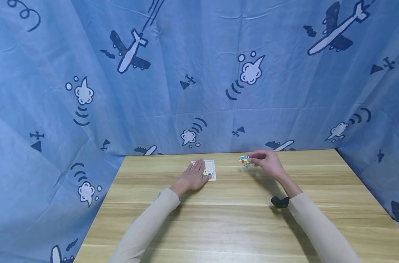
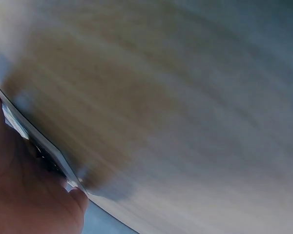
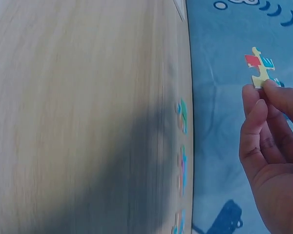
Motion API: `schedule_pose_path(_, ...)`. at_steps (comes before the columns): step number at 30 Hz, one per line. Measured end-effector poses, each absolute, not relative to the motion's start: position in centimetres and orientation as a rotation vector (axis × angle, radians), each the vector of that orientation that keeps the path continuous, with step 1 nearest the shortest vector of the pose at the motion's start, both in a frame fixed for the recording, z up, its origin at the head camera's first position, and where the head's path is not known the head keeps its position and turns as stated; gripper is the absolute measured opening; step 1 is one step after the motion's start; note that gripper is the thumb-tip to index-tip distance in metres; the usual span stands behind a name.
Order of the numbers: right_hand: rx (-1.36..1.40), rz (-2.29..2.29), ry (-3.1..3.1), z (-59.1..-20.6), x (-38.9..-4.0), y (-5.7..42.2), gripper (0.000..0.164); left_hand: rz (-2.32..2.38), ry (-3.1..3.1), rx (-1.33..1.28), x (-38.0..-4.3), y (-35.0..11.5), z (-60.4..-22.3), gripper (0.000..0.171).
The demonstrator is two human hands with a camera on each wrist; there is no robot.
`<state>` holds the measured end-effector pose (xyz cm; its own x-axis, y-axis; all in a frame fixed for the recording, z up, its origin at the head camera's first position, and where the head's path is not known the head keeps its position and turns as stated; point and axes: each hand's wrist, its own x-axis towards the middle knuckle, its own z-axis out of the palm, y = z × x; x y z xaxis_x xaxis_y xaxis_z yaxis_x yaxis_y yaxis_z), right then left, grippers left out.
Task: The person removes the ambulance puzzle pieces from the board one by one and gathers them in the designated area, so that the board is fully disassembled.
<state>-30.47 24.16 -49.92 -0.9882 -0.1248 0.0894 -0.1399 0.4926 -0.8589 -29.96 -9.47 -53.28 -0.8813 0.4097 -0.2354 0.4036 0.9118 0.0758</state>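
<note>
My left hand point(image 1: 194, 177) lies on a small white-framed puzzle board point(image 1: 214, 168), its fingers stretched over the left part. Colourful pieces show in the board beside the thumb; the rest is hidden under the hand. From the left wrist, the board point(image 2: 41, 139) appears edge-on beside that hand point(image 2: 34, 185). To the right of the board, my right hand point(image 1: 268, 162) holds a jigsaw piece point(image 1: 244, 160) up over the table. Thumb and fingertips pinch the yellow, red and blue piece point(image 3: 260, 68) by one end in the right wrist view.
Several coloured pieces point(image 3: 183, 168) lie in a row near the table's far edge in the right wrist view. A blue curtain point(image 1: 212, 73) with airplane prints hangs right behind the wooden table point(image 1: 219, 226). A black device point(image 1: 279, 202) sits at the right wrist.
</note>
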Motion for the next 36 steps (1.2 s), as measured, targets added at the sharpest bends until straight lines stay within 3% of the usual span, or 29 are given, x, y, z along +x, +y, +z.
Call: schedule_pose_path(36, 0.025, 1.470, -2.802, -52.4, -28.1, 33.5, 0.036, 0.035, 2.842, 0.630, -30.1, -9.6, -53.4, 0.080)
